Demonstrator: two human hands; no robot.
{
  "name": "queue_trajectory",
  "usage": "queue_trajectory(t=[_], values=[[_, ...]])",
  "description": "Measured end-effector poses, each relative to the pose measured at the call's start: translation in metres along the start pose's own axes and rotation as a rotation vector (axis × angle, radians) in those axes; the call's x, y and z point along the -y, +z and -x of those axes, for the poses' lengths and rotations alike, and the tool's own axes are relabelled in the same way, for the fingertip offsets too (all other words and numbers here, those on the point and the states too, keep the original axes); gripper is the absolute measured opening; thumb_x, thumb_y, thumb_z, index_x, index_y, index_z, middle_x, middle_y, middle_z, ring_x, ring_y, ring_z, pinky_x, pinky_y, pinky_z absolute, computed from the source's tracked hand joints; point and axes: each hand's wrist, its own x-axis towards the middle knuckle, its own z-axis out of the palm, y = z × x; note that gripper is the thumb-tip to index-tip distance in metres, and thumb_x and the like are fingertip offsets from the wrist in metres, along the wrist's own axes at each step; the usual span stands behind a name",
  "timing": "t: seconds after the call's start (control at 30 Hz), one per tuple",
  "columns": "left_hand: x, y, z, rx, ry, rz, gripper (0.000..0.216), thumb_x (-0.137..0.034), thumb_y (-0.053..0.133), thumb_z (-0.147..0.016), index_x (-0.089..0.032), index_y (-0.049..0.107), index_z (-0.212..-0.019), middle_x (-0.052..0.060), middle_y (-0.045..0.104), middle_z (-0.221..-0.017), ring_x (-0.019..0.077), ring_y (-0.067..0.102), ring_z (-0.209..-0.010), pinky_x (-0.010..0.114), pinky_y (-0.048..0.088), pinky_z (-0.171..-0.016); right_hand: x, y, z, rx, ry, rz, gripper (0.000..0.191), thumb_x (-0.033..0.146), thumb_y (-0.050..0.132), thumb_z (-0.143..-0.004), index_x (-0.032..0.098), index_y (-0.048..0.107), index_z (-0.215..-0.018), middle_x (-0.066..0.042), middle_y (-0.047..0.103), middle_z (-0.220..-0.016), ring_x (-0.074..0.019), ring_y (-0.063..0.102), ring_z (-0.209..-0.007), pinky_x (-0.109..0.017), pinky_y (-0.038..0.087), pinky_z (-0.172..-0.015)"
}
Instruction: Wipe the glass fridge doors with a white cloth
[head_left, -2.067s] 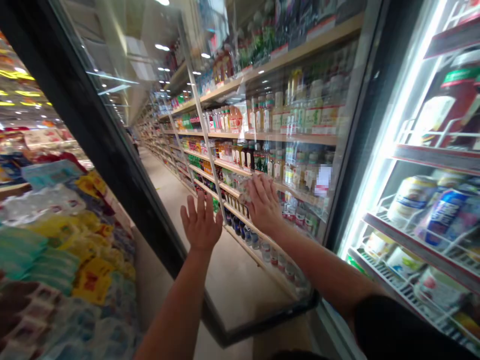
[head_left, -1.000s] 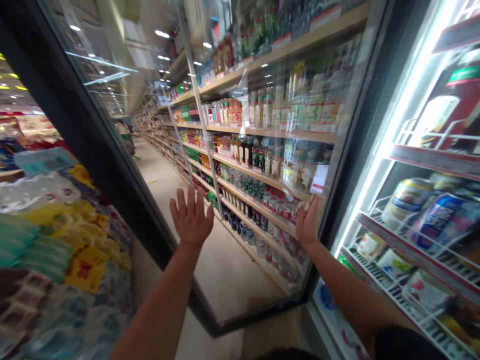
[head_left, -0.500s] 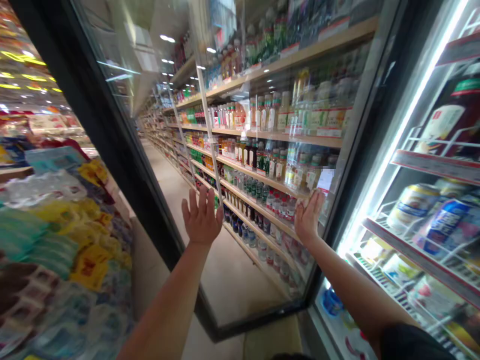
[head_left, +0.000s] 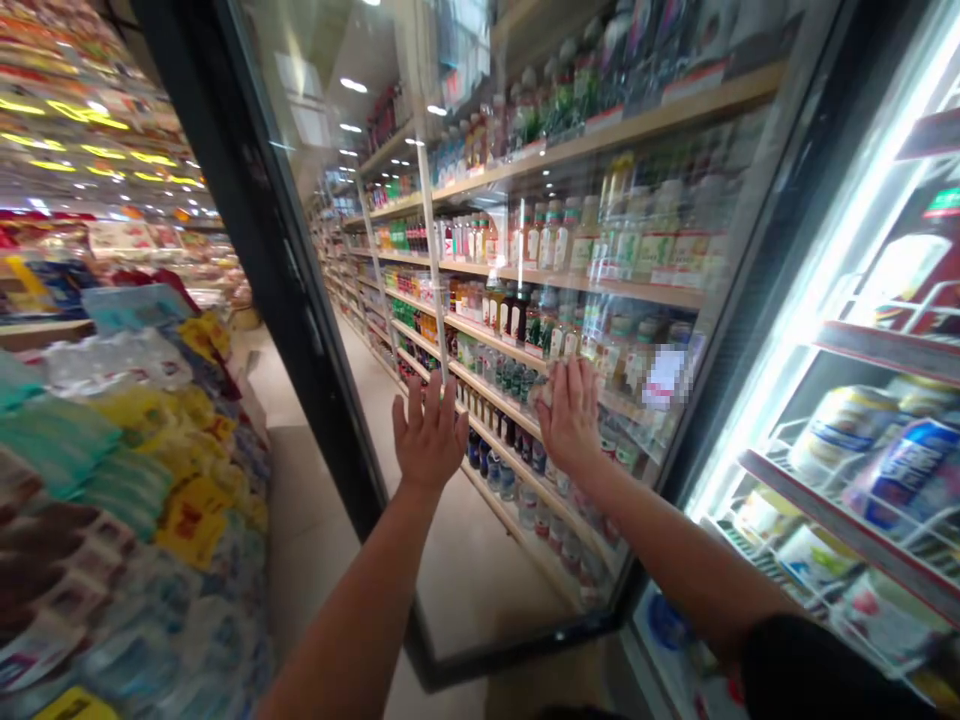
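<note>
Before me a black-framed glass door (head_left: pixel 480 620) stands swung out from a lit drinks cooler. Against its pane my left hand (head_left: pixel 430 430) lies flat with the fingers spread, holding nothing. My right hand (head_left: pixel 571 415) presses on the same glass, to the right of the left one, its fingers held close together. Something pale and crumpled (head_left: pixel 541 392) peeks out beside those fingers; most of it is hidden behind the hand, and its kind is unclear. A small white label (head_left: pixel 664 376), blurred out, sits on the pane right of my right hand.
Cooler shelves (head_left: pixel 885 350) with cans and bottles are at the right. Through the glass show long shelves (head_left: pixel 570 275) of bottled drinks, mixed with reflections. A heap of packaged goods (head_left: pixel 135 470) fills the left side, beside a floor aisle (head_left: pixel 307 500).
My right hand has slid left across the glass, away from the label and nearer my left hand. The left hand stays flat on the pane. The view has turned slightly left.
</note>
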Motion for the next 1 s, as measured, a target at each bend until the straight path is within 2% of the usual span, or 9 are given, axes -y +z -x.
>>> queue_trajectory(t=[0.13, 0.23, 0.37, 0.53, 0.63, 0.73, 0.83, 1.0], values=[[-0.001, -0.002, 0.001, 0.001, -0.005, 0.006, 0.073, -0.033, 0.059, -0.093, -0.017, 0.027, -0.157, 0.013, 0.038, -0.156, 0.027, 0.015, -0.153, 0.045, 0.012, -0.126, 0.008, -0.01, -0.042, 0.015, 0.053, -0.025, 0.07, 0.036, 0.035, -0.104, 0.015, 0.003, -0.162, -0.017, 0.022, -0.166, -0.0308, 0.011, -0.156, -0.059, 0.023, -0.124], [-0.002, -0.002, 0.002, 0.009, -0.006, -0.005, 0.073, -0.035, 0.058, -0.094, -0.018, 0.027, -0.157, 0.012, 0.038, -0.156, 0.0278, 0.017, -0.153, 0.046, 0.013, -0.126, 0.021, -0.009, -0.039, 0.003, 0.039, -0.035, 0.069, 0.034, 0.035, -0.104, 0.015, 0.004, -0.162, -0.018, 0.023, -0.166, -0.0316, 0.011, -0.156, -0.059, 0.025, -0.123], [-0.002, -0.003, 0.003, 0.018, -0.02, 0.016, 0.071, -0.035, 0.057, -0.095, -0.019, 0.026, -0.157, 0.011, 0.038, -0.156, 0.0272, 0.017, -0.153, 0.047, 0.013, -0.126, 0.035, -0.006, -0.028, 0.053, -0.103, -0.055, 0.069, 0.031, 0.039, -0.103, 0.014, 0.008, -0.162, -0.018, 0.03, -0.163, -0.0317, 0.013, -0.156, -0.058, 0.024, -0.123], [-0.001, -0.002, 0.001, 0.016, -0.019, 0.026, 0.071, -0.034, 0.057, -0.094, -0.018, 0.028, -0.157, 0.012, 0.039, -0.156, 0.026, 0.014, -0.154, 0.045, 0.01, -0.127, 0.037, -0.012, -0.06, 0.044, -0.023, -0.081, 0.065, 0.034, 0.037, -0.102, 0.014, 0.016, -0.161, -0.015, 0.025, -0.166, -0.0292, 0.013, -0.156, -0.056, 0.018, -0.126], [0.0, -0.002, 0.001, 0.012, -0.01, 0.015, 0.072, -0.034, 0.059, -0.093, -0.018, 0.028, -0.157, 0.012, 0.039, -0.156, 0.0261, 0.015, -0.154, 0.044, 0.011, -0.127, 0.042, -0.006, -0.048, 0.015, -0.011, -0.075, 0.066, 0.032, 0.04, -0.101, 0.012, 0.019, -0.16, -0.016, 0.028, -0.164, -0.0306, 0.012, -0.156, -0.057, 0.02, -0.125], [0.0, -0.001, 0.002, 0.024, -0.018, 0.022, 0.073, -0.035, 0.058, -0.094, -0.02, 0.026, -0.157, 0.012, 0.038, -0.156, 0.026, 0.014, -0.154, 0.046, 0.011, -0.126, 0.046, 0.001, -0.021, 0.056, -0.13, -0.08, 0.066, 0.028, 0.045, -0.1, 0.011, 0.021, -0.159, -0.016, 0.035, -0.161, -0.0304, 0.013, -0.156, -0.056, 0.02, -0.125], [0.0, 0.0, 0.001, 0.03, -0.02, 0.012, 0.072, -0.035, 0.057, -0.095, -0.019, 0.026, -0.158, 0.012, 0.037, -0.157, 0.0262, 0.013, -0.154, 0.046, 0.011, -0.126, 0.038, -0.002, -0.023, 0.112, -0.179, -0.07, 0.064, 0.029, 0.043, -0.1, 0.015, 0.024, -0.159, -0.013, 0.035, -0.162, -0.0277, 0.015, -0.156, -0.054, 0.017, -0.126], [0.001, 0.002, 0.001, 0.019, -0.015, 0.01, 0.07, -0.035, 0.055, -0.095, -0.02, 0.026, -0.157, 0.012, 0.037, -0.157, 0.0268, 0.014, -0.153, 0.047, 0.012, -0.126, 0.007, -0.013, -0.052, 0.05, 0.016, -0.017, 0.065, 0.036, 0.037, -0.102, 0.014, 0.018, -0.16, -0.014, 0.025, -0.166, -0.0271, 0.011, -0.157, -0.054, 0.015, -0.126]])
